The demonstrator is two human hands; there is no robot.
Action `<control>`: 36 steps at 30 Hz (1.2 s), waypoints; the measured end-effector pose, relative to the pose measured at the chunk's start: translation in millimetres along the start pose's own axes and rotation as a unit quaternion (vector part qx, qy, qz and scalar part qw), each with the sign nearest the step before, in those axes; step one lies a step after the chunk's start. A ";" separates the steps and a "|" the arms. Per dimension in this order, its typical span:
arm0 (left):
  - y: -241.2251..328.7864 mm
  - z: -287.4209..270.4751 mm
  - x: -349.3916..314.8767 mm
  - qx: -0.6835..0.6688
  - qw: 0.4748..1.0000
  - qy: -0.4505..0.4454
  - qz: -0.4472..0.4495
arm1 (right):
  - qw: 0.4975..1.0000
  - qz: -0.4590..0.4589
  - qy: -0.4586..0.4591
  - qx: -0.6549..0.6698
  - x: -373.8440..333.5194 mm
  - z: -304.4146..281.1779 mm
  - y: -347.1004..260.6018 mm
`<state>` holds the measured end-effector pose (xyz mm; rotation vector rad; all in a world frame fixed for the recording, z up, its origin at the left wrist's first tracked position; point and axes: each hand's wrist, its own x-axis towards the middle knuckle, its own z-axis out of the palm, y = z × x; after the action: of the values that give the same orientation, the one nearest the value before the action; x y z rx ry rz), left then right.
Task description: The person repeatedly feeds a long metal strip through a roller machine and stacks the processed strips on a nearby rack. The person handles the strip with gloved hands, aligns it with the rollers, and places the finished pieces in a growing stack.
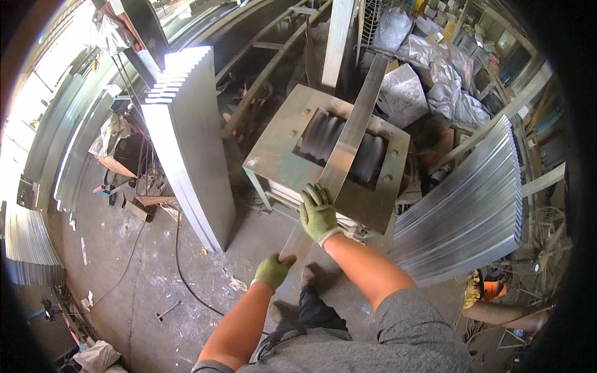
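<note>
A long flat metal bar (352, 137) lies slantwise across the top of a square metal machine (283, 133). It passes over dark ribbed rollers (321, 135) set in the machine's opening. My left hand (273, 271), in a green glove, grips the near end of the bar from its left side, with the thumb on top. Further up, my right hand (318, 211), also green-gloved, lies flat on the bar by the machine's near edge, its fingers stretched out. The underside of the bar and the left fingertips beneath it are hidden.
Left of the machine stands an upright stack of metal profiles (193, 143). More shiny profiles (463, 211) lean at the right, near a fan (544, 242). A black cable (186, 273) crosses the floor on the left. Silvery sacks (448, 87) pile up behind.
</note>
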<state>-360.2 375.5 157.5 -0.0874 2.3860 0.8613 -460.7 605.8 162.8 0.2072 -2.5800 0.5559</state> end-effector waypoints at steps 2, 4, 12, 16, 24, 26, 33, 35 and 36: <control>35.8 2.4 48.7 0.035 0.999 0.002 0.027 | 0.999 0.015 0.026 0.024 4.2 -3.9 7.6; 64.2 9.6 94.7 0.032 0.998 -0.023 0.058 | 0.997 0.044 0.043 0.055 16.4 -7.9 19.9; 141.6 18.9 191.8 0.207 0.956 -0.039 0.205 | 0.983 0.074 0.092 0.139 63.3 -28.0 72.3; 125.6 8.9 131.6 0.083 0.991 -0.050 0.094 | 0.993 0.087 0.073 0.037 62.2 -23.9 62.3; 138.3 -7.1 124.5 0.134 0.975 0.005 0.175 | 0.988 0.098 0.101 0.070 86.0 -11.4 51.7; 163.5 -15.5 151.8 0.304 0.901 0.011 0.310 | 0.988 0.121 0.091 0.013 107.5 -11.0 73.5; 210.2 -19.2 153.6 0.121 0.980 -0.018 0.160 | 0.990 0.105 0.095 -0.022 118.9 -10.7 111.0; 203.8 -20.0 146.2 0.143 0.974 -0.055 0.168 | 0.992 0.113 0.048 -0.034 108.0 -9.4 103.4; 196.3 -19.9 140.3 0.174 0.962 -0.070 0.198 | 0.992 0.113 0.031 -0.041 103.7 -9.9 99.2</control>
<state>-535.0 537.0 202.2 0.5891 2.4154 0.5773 -570.7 695.2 187.5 -0.1296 -2.5746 0.5248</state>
